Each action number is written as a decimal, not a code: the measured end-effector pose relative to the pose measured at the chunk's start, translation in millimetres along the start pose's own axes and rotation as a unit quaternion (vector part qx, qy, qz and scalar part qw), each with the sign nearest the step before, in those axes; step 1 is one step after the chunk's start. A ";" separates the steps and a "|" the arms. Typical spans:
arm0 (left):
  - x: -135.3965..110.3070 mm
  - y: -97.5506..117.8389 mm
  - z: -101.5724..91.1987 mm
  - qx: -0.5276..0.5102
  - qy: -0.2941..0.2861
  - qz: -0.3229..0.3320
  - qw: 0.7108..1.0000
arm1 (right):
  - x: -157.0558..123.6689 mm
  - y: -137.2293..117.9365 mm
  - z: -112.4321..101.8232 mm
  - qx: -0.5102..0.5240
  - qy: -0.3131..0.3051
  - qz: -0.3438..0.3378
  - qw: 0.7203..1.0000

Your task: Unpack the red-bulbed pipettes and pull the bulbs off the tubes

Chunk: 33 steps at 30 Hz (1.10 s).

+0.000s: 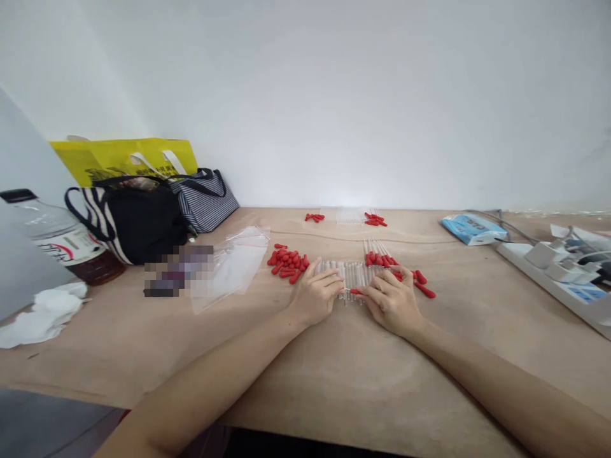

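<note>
Between my two hands a red rubber dropper bulb (355, 291) meets the end of a thin glass dropper tube (347, 290). My right hand (392, 300) pinches the bulb, and my left hand (317, 294) has its fingers closed around the tube, most of which they hide. Beneath and behind the hands lies a row of clear glass tubes (352, 272). A pile of loose red bulbs (287, 259) sits just left of the row. Droppers with red bulbs fitted (379, 259) lie beyond my right hand, their glass pointing to the wall.
Further back are more red bulbs (315, 217) and droppers (375, 219). On the left are clear plastic bags (233, 264), a drink bottle (62, 238), crumpled tissue (45, 313) and fabric bags (143, 219). A blue tissue pack (471, 229) and power strip (554, 280) stand right.
</note>
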<state>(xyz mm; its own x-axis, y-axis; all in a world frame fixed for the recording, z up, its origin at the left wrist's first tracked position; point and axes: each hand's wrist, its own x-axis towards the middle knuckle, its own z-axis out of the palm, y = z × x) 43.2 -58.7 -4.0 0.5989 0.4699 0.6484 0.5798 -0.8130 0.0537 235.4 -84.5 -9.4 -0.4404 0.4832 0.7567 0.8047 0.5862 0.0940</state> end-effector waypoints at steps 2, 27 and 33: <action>-0.2 0.9 -0.6 -0.006 -0.001 0.005 1.000 | -0.4 -0.3 -1.0 0.000 -0.005 -0.004 1.000; 15.8 1.0 1.7 -0.042 -0.004 -0.126 0.991 | -10.7 69.1 -8.5 0.039 -0.035 0.373 0.926; 32.5 10.1 13.4 -0.028 -0.056 -0.142 0.988 | -14.4 86.7 -20.3 0.049 -0.076 0.437 0.895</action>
<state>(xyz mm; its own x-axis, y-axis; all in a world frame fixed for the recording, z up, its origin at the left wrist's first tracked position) 75.9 -47.1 7.4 0.4760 0.7137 0.5139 0.7030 -0.6599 0.2653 319.5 -53.8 1.0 0.2861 0.8632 0.4159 0.8326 -0.0092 -0.5537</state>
